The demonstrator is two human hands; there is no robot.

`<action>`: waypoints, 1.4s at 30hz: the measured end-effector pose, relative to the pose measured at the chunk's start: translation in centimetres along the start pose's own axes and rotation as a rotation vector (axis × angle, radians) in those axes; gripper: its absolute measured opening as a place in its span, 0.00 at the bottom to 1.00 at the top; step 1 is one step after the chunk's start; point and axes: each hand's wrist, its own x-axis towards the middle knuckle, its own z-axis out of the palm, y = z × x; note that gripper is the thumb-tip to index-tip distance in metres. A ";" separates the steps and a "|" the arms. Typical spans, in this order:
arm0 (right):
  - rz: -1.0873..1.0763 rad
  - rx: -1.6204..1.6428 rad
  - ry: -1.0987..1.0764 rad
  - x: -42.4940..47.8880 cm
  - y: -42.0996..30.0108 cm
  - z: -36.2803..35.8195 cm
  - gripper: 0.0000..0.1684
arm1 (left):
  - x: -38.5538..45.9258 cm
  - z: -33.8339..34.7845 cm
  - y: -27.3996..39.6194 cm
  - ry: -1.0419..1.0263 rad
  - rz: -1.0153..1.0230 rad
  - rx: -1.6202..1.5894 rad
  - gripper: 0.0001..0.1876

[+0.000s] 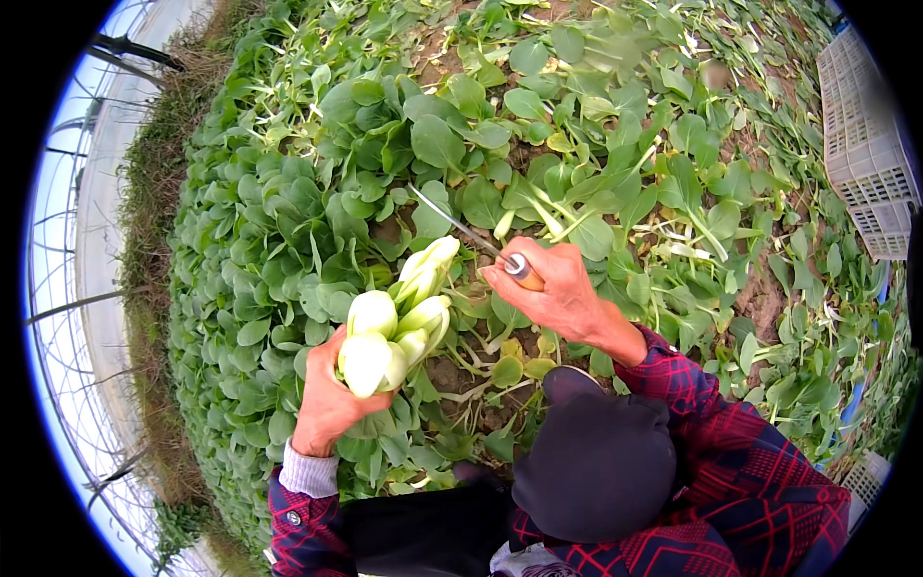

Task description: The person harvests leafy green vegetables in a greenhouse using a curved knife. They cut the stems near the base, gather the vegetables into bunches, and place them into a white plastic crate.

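My left hand (324,397) grips a bunch of bok choy (368,360), its pale, rounded bases turned up toward me. Several heads are bundled together, and their leaves hang below, partly hidden by the hand. My right hand (559,288) is closed around the wooden handle of a knife (528,274) with a metal collar. The thin, narrow blade points up and left, over the leaves beyond the bunch. A gap separates the knife from the bok choy. Below the right hand, yellowed leaves (508,364) and cut stems lie on the soil.
Standing bok choy plants (245,288) fill the bed at left. Loose leaves (685,187) litter the soil at right. A white plastic crate (865,144) stands at the right edge, another crate (865,479) below it. Dry grass (148,252) borders the greenhouse's frame and sheeting.
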 end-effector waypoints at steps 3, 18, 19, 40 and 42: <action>-0.026 -0.051 -0.115 -1.7 -0.3 -0.8 0.10 | -0.2 0.6 -0.7 0.004 -0.076 -0.378 0.32; -0.333 -0.805 0.134 0.5 5.5 -3.3 0.21 | -0.4 1.5 -1.7 -0.158 -0.125 -0.321 0.35; -0.368 -0.962 0.313 2.1 7.5 -5.1 0.17 | -0.7 1.8 -1.6 -0.154 -0.143 -0.406 0.36; 0.295 0.795 -0.205 10.6 -8.6 10.7 0.50 | -5.3 -5.1 -1.7 -0.043 0.158 -0.758 0.30; 0.157 0.781 -0.192 11.3 -11.2 13.0 0.45 | -7.7 -6.6 -2.2 -0.027 0.189 -0.920 0.29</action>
